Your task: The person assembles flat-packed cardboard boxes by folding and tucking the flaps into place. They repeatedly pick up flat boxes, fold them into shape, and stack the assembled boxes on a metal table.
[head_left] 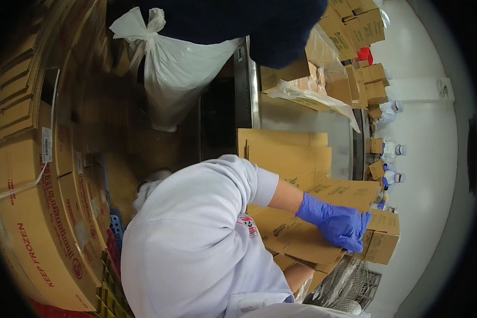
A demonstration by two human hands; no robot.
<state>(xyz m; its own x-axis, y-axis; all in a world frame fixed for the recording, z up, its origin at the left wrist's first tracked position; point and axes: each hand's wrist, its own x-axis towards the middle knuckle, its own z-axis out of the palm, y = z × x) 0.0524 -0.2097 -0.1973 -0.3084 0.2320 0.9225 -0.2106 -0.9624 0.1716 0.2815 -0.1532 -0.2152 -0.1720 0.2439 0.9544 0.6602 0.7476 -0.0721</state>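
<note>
1. Folding a brown corrugated cardboard box [323,233] at right of centre: it sits half-formed over a wire rack [350,283], flaps loose and tilted.
2. One hand in a blue nitrile glove [336,221] lies across the top flap near its right edge. Fingers are pressed together, curled over the flap edge, palm down on the cardboard. Judged by the arm it is the left hand, though the view is twisted, so this is uncertain.
3. Other hand: only a bare forearm [297,275] shows below the box; the fingers are hidden, so I cannot tell their state.
4. Stack of flat brown cardboard blanks [286,153] stands just behind the box, against the steel table [302,119].
5. Judgement: press along the score line, not mid-panel, so the flap creases straight.
6. Judgement: support the underside with the hidden hand; the rack gives an uneven base and the box could skew.
7. Bundled brown cartons [32,212] fill the left; a white plastic bag [175,63] hangs far.
</note>
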